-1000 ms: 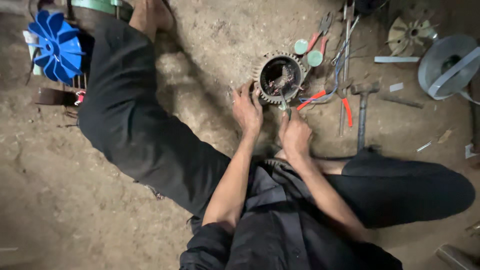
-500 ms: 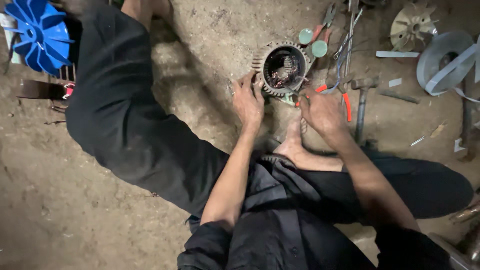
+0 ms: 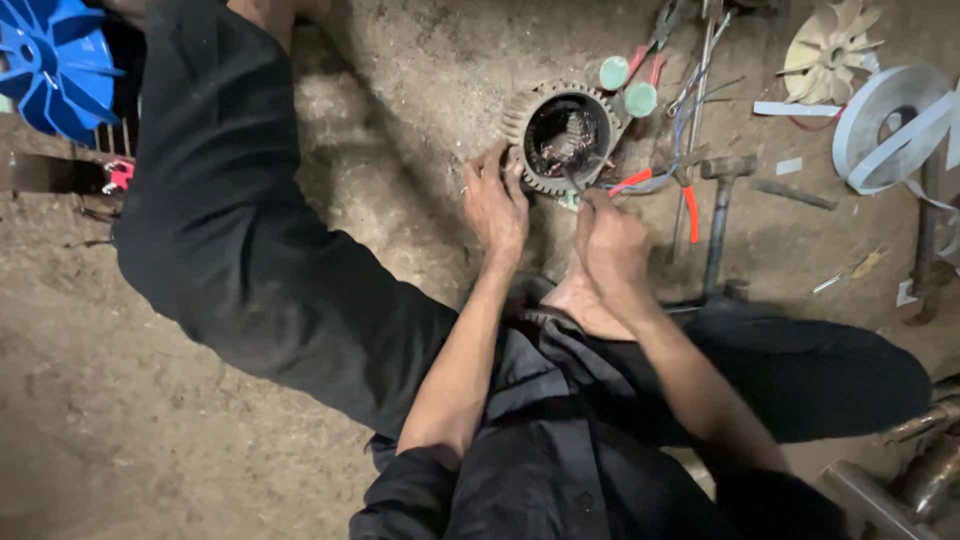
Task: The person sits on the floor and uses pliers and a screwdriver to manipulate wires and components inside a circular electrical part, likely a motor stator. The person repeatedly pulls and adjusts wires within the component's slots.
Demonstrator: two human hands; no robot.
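No packages, labels, signs or screens in view.
Nothing on the dirt floor (image 3: 150, 420) bears a readable tag or display; the things lying there are bare tools and machine parts, none wrapped, boxed or marked with a sticker that can be made out.

Bare dirt floor (image 3: 420, 110) lies open left of the round finned metal motor housing (image 3: 562, 135), bounded by the black-trousered leg (image 3: 230, 220). To its right the way is crowded: grey steel hammer (image 3: 720, 215), red-handled pliers (image 3: 660, 185) (partly under wires), two pale green discs (image 3: 627, 85) and a white tape roll (image 3: 895, 125).
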